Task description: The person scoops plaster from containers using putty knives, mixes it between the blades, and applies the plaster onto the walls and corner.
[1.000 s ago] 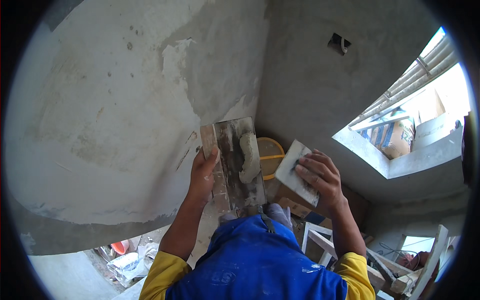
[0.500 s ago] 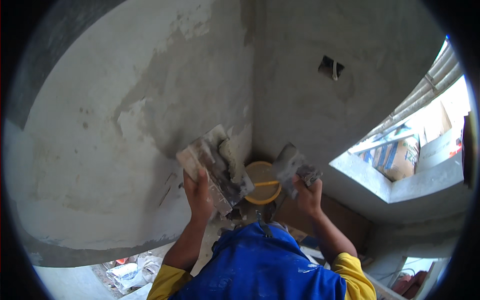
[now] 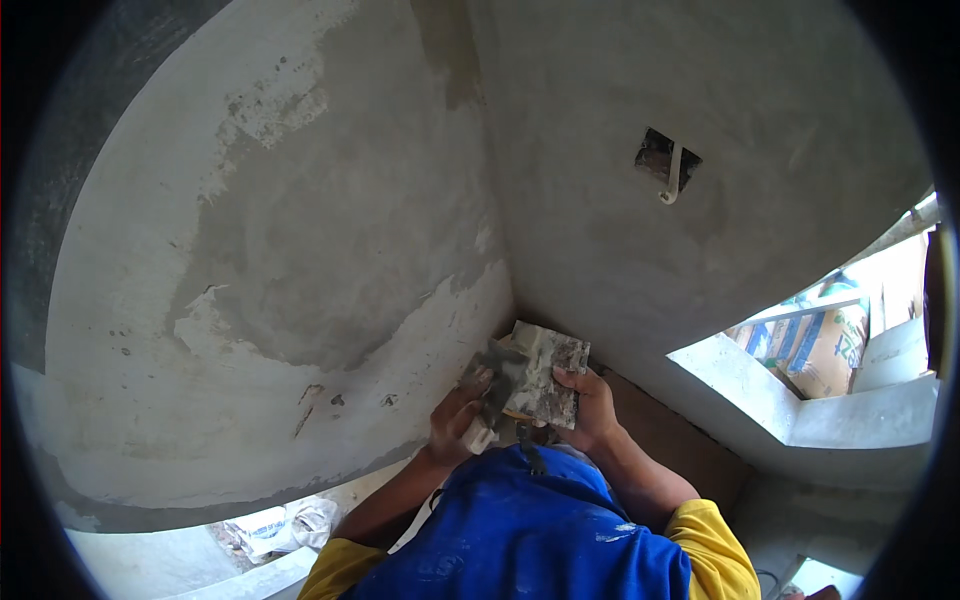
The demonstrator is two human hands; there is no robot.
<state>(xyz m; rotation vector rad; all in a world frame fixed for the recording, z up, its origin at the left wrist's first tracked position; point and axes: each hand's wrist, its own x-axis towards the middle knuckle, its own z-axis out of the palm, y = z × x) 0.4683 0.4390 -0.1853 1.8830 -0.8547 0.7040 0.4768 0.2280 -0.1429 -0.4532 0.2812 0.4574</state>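
Observation:
At the bottom middle, my left hand (image 3: pixel 455 418) grips a dark, narrow-looking hawk board (image 3: pixel 490 390) with a pale strip at its lower end, now tilted on edge. My right hand (image 3: pixel 587 400) is closed on a flat plaster-smeared trowel (image 3: pixel 548 365), held against or just over the board; whether they touch I cannot tell. The two tools sit close together in front of my blue apron, below the corner where the patchy plastered wall (image 3: pixel 270 320) on the left meets the grey wall (image 3: pixel 590 250). The putty lump on the board is not clearly visible.
A square wall opening (image 3: pixel 658 160) with a pale pipe is at upper right. A window sill (image 3: pixel 830 425) has paper sacks (image 3: pixel 820 350) beyond it. A brown cardboard sheet (image 3: pixel 685 435) lies below. White sacks (image 3: pixel 260 530) lie at lower left.
Both hands have moved inward and lower, bringing trowel and board together. The board has turned on edge. The view has shifted up the walls, and the yellow-rimmed bucket is now hidden.

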